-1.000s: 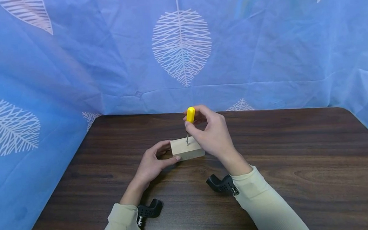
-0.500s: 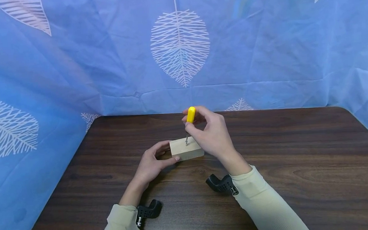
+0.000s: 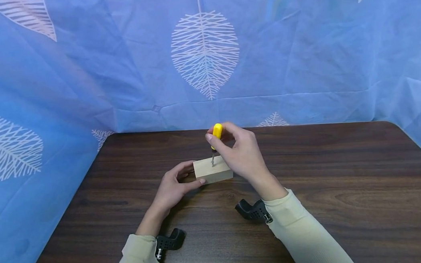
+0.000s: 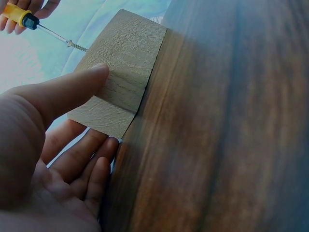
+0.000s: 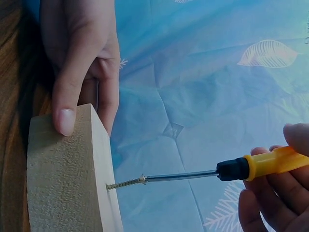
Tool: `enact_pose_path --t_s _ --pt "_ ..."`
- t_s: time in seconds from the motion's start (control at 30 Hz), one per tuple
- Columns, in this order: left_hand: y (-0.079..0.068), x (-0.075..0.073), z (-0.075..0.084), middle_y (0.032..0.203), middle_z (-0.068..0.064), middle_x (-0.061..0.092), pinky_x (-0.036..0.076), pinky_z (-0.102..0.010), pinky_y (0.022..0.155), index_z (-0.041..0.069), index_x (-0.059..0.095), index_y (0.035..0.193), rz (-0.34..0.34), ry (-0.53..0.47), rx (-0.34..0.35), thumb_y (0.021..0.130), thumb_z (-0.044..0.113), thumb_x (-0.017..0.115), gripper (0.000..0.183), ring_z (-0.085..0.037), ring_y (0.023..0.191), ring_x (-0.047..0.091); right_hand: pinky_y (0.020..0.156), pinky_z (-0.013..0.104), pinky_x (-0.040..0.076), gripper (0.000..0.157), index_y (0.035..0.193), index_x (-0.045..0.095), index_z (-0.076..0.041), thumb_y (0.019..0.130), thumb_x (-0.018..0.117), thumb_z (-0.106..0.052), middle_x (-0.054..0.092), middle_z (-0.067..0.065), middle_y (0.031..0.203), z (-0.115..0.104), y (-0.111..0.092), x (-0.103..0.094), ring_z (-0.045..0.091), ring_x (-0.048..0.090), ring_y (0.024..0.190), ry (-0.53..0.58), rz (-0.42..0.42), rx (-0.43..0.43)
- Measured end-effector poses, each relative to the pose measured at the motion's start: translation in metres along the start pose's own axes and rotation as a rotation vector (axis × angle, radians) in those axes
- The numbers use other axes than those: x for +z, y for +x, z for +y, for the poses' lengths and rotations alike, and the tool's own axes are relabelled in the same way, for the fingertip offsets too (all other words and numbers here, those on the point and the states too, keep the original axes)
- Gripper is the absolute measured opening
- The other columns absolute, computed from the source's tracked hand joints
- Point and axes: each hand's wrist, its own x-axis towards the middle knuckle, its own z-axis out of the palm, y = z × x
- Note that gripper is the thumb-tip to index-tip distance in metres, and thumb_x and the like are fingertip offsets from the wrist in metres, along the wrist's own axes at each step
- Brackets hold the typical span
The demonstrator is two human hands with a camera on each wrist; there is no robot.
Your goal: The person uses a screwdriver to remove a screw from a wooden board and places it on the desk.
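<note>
A pale wooden block [image 3: 209,173] lies on the table, its left end gripped by my left hand [image 3: 174,186], thumb on the near side and fingers behind. My right hand [image 3: 244,149] pinches the yellow handle of a screwdriver [image 3: 217,131] above the block. In the right wrist view, the screwdriver [image 5: 193,176] has a black collar and a steel shaft whose tip meets the head of a screw [image 5: 126,183]. The screw's point is in the block's top face, and much of its thread shows. The left wrist view shows my thumb pressed on the block [image 4: 123,58].
The dark wood-grain table [image 3: 325,180] spreads around both hands. A blue cloth [image 3: 282,54] with white leaf prints hangs behind it and along the left side. Black wrist mounts [image 3: 171,239] jut from both cuffs.
The right thumb has shifted up and left along the screwdriver handle, which has turned slightly and shows more of its lower end. Left hand and block hold still.
</note>
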Motion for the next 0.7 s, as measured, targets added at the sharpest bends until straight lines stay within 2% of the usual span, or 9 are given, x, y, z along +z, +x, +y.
enact_pose_path --t_s 0.17,0.23,0.43,0.7 --pt "0.0001 -0.0001 -0.0002 0.148 -0.002 0.068 0.047 -0.060 0.116 0.028 0.065 0.148 -0.005 -0.005 0.002 0.091 0.029 0.089 0.062 -0.031 0.140 0.061 0.082 0.039 0.056 0.030 0.125 0.071 -0.014 0.099 0.081 -0.025 0.082 0.000 0.105 -0.0001 -0.0012 -0.0015 0.016 0.073 0.091 -0.009 0.005 -0.005" --pt "-0.0002 -0.0002 0.0001 0.148 -0.003 0.068 0.046 -0.060 0.116 0.027 0.065 0.148 -0.002 -0.002 -0.001 0.091 0.029 0.089 0.062 -0.031 0.140 0.061 0.081 0.039 0.056 0.034 0.125 0.067 -0.014 0.097 0.083 -0.023 0.083 -0.001 0.106 -0.0007 -0.0019 -0.0022 0.016 0.074 0.091 -0.005 0.013 -0.005" --pt "-0.0009 -0.0006 0.0007 0.148 -0.003 0.068 0.045 -0.062 0.117 0.027 0.065 0.147 0.001 0.006 -0.005 0.091 0.029 0.089 0.061 -0.031 0.141 0.061 0.079 0.038 0.055 0.028 0.114 0.064 -0.011 0.097 0.083 -0.022 0.084 0.001 0.105 0.0003 -0.0021 -0.0017 0.016 0.076 0.090 0.015 0.010 -0.018" --pt "-0.0001 -0.0006 0.0004 0.148 -0.003 0.068 0.045 -0.062 0.118 0.028 0.065 0.148 0.000 0.004 -0.002 0.091 0.029 0.089 0.062 -0.030 0.141 0.061 0.080 0.038 0.056 0.026 0.114 0.065 -0.011 0.098 0.082 -0.021 0.084 0.001 0.105 0.0006 -0.0015 -0.0018 0.015 0.077 0.090 0.018 0.005 -0.025"
